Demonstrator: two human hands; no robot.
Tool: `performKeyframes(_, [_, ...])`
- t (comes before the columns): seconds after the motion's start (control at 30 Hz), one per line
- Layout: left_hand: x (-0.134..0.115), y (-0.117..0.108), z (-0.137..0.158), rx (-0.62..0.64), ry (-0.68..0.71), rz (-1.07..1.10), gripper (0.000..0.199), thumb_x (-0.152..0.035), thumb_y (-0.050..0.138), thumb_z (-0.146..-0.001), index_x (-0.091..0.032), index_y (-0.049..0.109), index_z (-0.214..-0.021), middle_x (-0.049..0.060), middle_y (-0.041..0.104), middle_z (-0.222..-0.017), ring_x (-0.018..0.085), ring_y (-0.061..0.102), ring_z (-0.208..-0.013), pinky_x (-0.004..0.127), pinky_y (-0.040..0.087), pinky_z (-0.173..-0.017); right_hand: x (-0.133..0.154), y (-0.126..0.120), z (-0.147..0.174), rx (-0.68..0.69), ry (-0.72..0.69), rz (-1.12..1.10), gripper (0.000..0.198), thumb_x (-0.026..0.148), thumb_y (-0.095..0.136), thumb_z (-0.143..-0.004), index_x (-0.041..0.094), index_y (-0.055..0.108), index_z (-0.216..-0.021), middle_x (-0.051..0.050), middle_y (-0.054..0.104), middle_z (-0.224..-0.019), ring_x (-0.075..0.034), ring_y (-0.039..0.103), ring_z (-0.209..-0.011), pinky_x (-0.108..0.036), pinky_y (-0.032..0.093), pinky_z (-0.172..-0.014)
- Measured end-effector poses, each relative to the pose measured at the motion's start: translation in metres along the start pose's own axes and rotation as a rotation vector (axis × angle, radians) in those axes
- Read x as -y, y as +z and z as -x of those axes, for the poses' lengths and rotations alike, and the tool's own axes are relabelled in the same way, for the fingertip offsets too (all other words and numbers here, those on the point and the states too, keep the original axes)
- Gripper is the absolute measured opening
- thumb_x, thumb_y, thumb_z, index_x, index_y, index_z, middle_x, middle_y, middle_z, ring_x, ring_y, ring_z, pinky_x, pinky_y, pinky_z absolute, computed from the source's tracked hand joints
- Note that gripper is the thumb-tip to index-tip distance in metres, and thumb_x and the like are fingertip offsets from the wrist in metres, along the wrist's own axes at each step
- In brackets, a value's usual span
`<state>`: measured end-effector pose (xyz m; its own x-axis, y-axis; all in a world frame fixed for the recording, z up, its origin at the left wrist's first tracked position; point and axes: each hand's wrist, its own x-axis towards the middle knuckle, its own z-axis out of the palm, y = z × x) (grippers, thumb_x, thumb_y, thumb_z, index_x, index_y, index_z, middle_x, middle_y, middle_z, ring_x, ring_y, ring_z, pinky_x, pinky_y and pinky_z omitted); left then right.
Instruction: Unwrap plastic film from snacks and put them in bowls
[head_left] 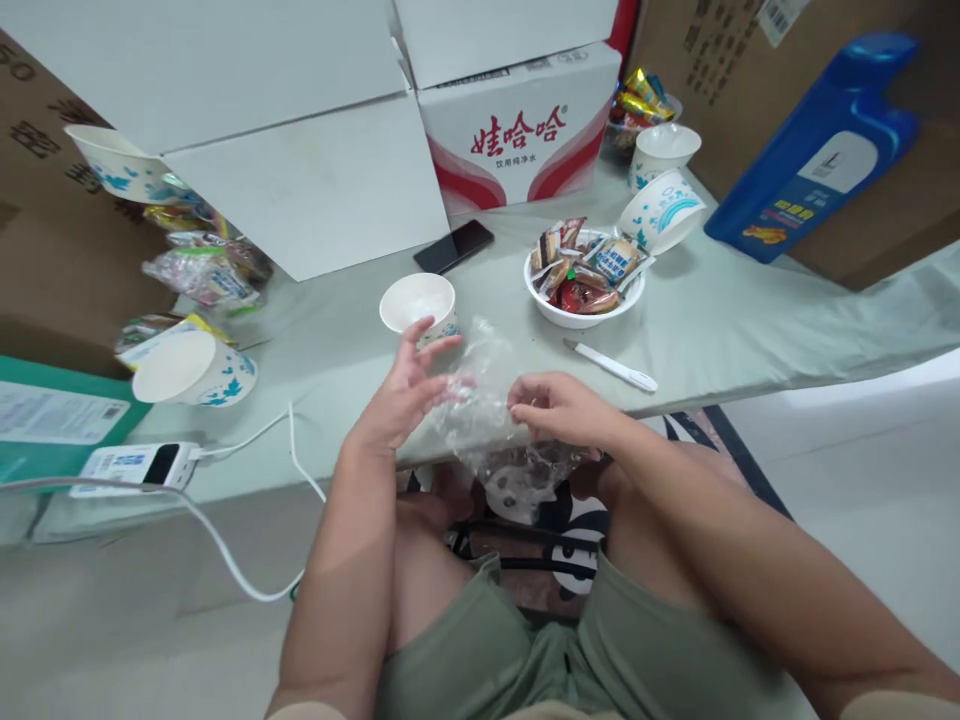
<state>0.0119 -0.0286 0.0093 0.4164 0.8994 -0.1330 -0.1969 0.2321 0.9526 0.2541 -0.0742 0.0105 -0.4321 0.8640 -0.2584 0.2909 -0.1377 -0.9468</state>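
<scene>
A crumpled clear plastic bag (487, 400) hangs over the table's front edge between my hands. The fingers of my right hand (562, 405) are pinched on its right side. With fingers spread, my left hand (409, 390) is at the bag's left side; a fingertip or two may touch the film. Just beyond the left hand stands a white paper bowl (418, 302) with a blue print, its near rim partly behind my fingers. To the right, a white bowl (581, 318) is heaped with wrapped snacks (589, 265). A white-handled knife (611, 365) lies in front of it.
A black phone (455, 246) lies before white cartons (517, 140). Paper bowls (664, 210) and a blue bottle (814, 150) are at the right. On the left are a tipped paper bowl (195, 370), bagged snacks (210, 270) and a white power bank (135, 467) with a cable (225, 560).
</scene>
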Motion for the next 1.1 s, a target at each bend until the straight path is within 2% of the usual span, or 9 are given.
performKeyframes(0.1, [0.007, 0.011, -0.004, -0.129, -0.015, 0.167, 0.065, -0.056, 0.079, -0.073, -0.028, 0.058, -0.127, 0.009, 0.064, -0.137, 0.026, 0.069, -0.113, 0.036, 0.057, -0.090, 0.001, -0.004, 0.002, -0.235, -0.008, -0.148, 0.012, 0.030, 0.061, -0.078, 0.020, 0.058, -0.083, 0.000, 0.069, -0.074, -0.011, 0.063, -0.053, -0.023, 0.047, -0.052])
performKeyframes(0.2, [0.016, 0.033, -0.007, 0.088, -0.146, 0.154, 0.073, -0.065, 0.082, -0.065, -0.021, 0.064, -0.120, 0.016, 0.069, -0.130, 0.031, 0.068, -0.117, 0.040, 0.055, -0.094, 0.000, -0.008, 0.002, -0.291, -0.003, -0.230, 0.019, 0.035, 0.064, -0.076, 0.021, 0.055, -0.085, 0.001, 0.070, -0.071, -0.012, 0.065, -0.055, -0.022, 0.048, -0.052])
performKeyframes(0.37, [0.022, 0.055, -0.012, 0.017, -0.205, -0.171, 0.046, -0.051, 0.081, -0.073, -0.015, 0.068, -0.098, 0.006, 0.076, -0.075, 0.016, 0.071, -0.061, 0.023, 0.050, -0.056, -0.005, -0.012, 0.004, -0.300, 0.035, -0.257, 0.031, 0.046, 0.067, -0.079, 0.022, 0.054, -0.093, 0.005, 0.064, -0.056, -0.013, 0.062, -0.048, -0.023, 0.047, -0.049])
performKeyframes(0.53, [0.020, 0.051, -0.012, -0.009, -0.197, -0.057, 0.044, -0.046, 0.079, -0.072, -0.020, 0.064, -0.105, -0.003, 0.068, -0.056, 0.014, 0.062, -0.042, 0.020, 0.041, -0.039, -0.015, -0.018, 0.010, -0.332, -0.099, -0.369, 0.030, 0.044, 0.065, -0.083, 0.024, 0.060, -0.105, 0.006, 0.064, -0.063, -0.012, 0.060, -0.048, -0.024, 0.048, -0.050])
performKeyframes(0.67, [0.013, 0.048, -0.010, -0.008, -0.198, 0.057, 0.027, -0.035, 0.079, -0.062, -0.017, 0.066, -0.077, 0.000, 0.068, -0.059, 0.013, 0.063, -0.046, 0.023, 0.047, -0.044, -0.019, -0.024, 0.017, -0.298, -0.207, -0.408, 0.014, 0.033, 0.062, -0.081, 0.021, 0.069, -0.083, -0.001, 0.070, -0.080, -0.013, 0.065, -0.063, -0.029, 0.052, -0.064])
performKeyframes(0.8, [0.011, 0.046, -0.010, 0.033, -0.137, 0.021, 0.035, -0.048, 0.068, -0.070, -0.013, 0.069, -0.068, 0.006, 0.069, -0.067, 0.014, 0.065, -0.059, 0.025, 0.053, -0.056, -0.018, -0.030, 0.022, -0.227, -0.271, -0.219, 0.034, 0.042, 0.050, -0.085, 0.021, 0.074, -0.075, -0.006, 0.071, -0.087, -0.020, 0.066, -0.081, -0.038, 0.053, -0.081])
performKeyframes(0.93, [0.019, 0.049, -0.012, 0.009, -0.062, -0.177, 0.026, -0.030, 0.080, -0.066, -0.016, 0.063, -0.080, -0.001, 0.064, -0.077, 0.011, 0.067, -0.067, 0.020, 0.049, -0.058, -0.021, -0.026, 0.017, -0.426, -0.134, 0.037, 0.021, 0.041, 0.066, -0.079, 0.021, 0.067, -0.085, -0.006, 0.067, -0.090, -0.023, 0.063, -0.086, -0.042, 0.052, -0.085])
performKeyframes(1.03, [0.024, 0.050, -0.012, 0.031, -0.003, -0.097, 0.045, -0.020, 0.082, -0.064, -0.022, 0.054, -0.099, -0.002, 0.063, -0.097, 0.014, 0.073, -0.077, 0.021, 0.051, -0.062, -0.024, -0.022, 0.012, -0.477, -0.030, -0.164, 0.054, 0.035, 0.080, -0.066, 0.025, 0.055, -0.114, -0.006, 0.064, -0.104, -0.022, 0.065, -0.088, -0.042, 0.055, -0.082])
performKeyframes(1.1, [0.024, 0.049, -0.012, 0.005, 0.035, -0.015, 0.062, -0.021, 0.083, -0.064, -0.028, 0.048, -0.115, -0.001, 0.064, -0.106, 0.015, 0.074, -0.079, 0.023, 0.052, -0.065, -0.023, -0.020, 0.009, -0.391, 0.011, -0.236, 0.048, 0.034, 0.080, -0.065, 0.024, 0.056, -0.106, -0.005, 0.066, -0.100, -0.022, 0.066, -0.087, -0.043, 0.055, -0.084])
